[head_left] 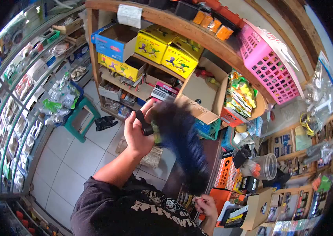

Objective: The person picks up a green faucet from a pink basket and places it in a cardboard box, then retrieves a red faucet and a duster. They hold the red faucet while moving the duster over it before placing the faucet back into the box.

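A dark blue and black bundle (184, 141), smeared by motion, hangs in the middle of the view. My left hand (139, 131) is raised beside its upper left end, with the fingers curled round a black handle (144, 123). A yellowish-green part (157, 133) shows next to that handle. Low on the right, near the bundle's bottom end, my right hand (206, 206) has its fingers bent and pressed together. What it holds, if anything, is too small to make out.
Wooden shelves hold yellow boxes (179, 61), an open cardboard box (203, 92) and a pink basket (270, 65). A green stool (80, 122) stands on the tiled floor at the left. Clear jars (266, 166) and orange boxes (222, 171) crowd the right side.
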### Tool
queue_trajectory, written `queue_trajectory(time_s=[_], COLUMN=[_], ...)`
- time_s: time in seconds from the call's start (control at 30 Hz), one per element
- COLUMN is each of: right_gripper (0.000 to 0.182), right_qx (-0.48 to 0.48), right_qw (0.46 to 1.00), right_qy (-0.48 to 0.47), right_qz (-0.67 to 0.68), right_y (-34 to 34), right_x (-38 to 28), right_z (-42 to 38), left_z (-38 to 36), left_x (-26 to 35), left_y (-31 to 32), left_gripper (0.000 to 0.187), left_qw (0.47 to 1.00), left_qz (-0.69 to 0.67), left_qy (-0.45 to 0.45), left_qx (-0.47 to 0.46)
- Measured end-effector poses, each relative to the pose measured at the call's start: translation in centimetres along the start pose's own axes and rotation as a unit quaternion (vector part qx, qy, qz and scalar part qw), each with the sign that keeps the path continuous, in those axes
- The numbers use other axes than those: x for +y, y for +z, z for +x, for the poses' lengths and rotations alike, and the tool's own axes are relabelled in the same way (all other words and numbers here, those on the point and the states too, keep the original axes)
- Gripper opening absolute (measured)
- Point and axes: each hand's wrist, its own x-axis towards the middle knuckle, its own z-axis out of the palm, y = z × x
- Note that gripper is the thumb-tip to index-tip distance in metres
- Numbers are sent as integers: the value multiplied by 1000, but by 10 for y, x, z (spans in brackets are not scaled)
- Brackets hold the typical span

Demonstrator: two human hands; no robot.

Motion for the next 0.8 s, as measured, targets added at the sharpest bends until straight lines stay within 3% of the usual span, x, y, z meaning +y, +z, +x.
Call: queue_trajectory(time_s=[0.07,0.1,0.17,0.23,0.3,0.37,0.43,0.47,0.5,0.53,0.63,0.7,0.73,0.8], right_gripper=[29,29,27,26,21,23,25,26,26,25,23,24,25,25], right_qx=[-57,-51,15,51,105,92,34,-7,-11,-5,-4,-11,-28,-28], right_qw=[998,998,999,995,984,989,995,997,997,998,998,995,996,994], right_qy=[-16,-22,-45,-43,24,23,87,73,72,68,68,94,21,40], right_qz=[-14,-12,9,75,141,117,31,29,29,15,-9,-25,-82,-100], right_y=[-2,1,13,21,25,30,40,46,44,41,35,37,36,36], right_x=[13,14,17,19,20,24,20,14,26,44,58,52,48,31], right_z=[-3,-4,-6,-4,-1,4,5,5,10,17,26,29,33,30], left_z=[6,7,5,8,2,0,6,10,12,11,14,16,17,13], left_x=[-7,-10,-9,-12,-16,-20,-23,-25,-25,-23,-23,-23,-22,-20], left_y=[-8,-5,-2,-5,-12,-23,-44,-60,-68,-60,-71,-80,-80,-76], left_gripper=[71,72,69,62,58,54,51,48,45,43,42,43,43,42], left_qw=[998,999,999,993,982,977,970,966,960,941,920,910,900,890], left_qz=[-28,32,-1,60,106,116,127,100,73,156,185,200,213,253], left_qy=[-13,-4,-44,-7,-2,12,28,51,74,108,137,134,130,109], left_qx=[-49,-21,20,97,158,180,204,232,259,280,317,338,356,364])
